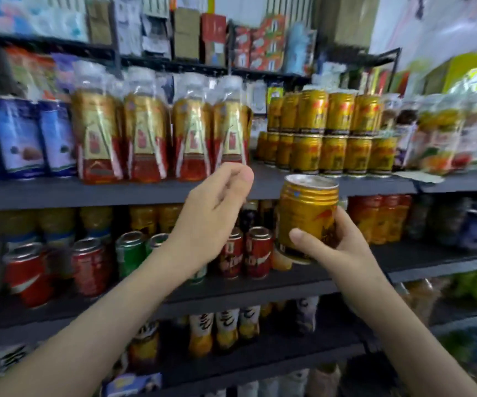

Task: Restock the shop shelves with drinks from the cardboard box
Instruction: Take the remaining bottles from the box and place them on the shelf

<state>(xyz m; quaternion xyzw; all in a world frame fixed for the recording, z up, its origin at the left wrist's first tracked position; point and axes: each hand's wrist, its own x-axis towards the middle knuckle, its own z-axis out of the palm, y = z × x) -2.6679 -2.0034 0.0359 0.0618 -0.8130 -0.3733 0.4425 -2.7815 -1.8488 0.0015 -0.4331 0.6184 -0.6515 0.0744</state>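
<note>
The person's right hand (332, 250) grips a gold can (307, 213) round its lower half, thumb across the front and fingers curled behind, and holds it slightly tilted in the air just below the front edge of the dark shelf (59, 193). Above and behind it, matching gold cans (326, 136) stand on that shelf in two stacked tiers. The left hand (214, 207) is raised beside the can, apart from it, with fingers loosely bent and holding nothing. Plastic-wrapped bottle packs (151, 138) stand to the left (the whole view is motion-blurred), and red and green cans (88, 259) fill the shelf below.
</note>
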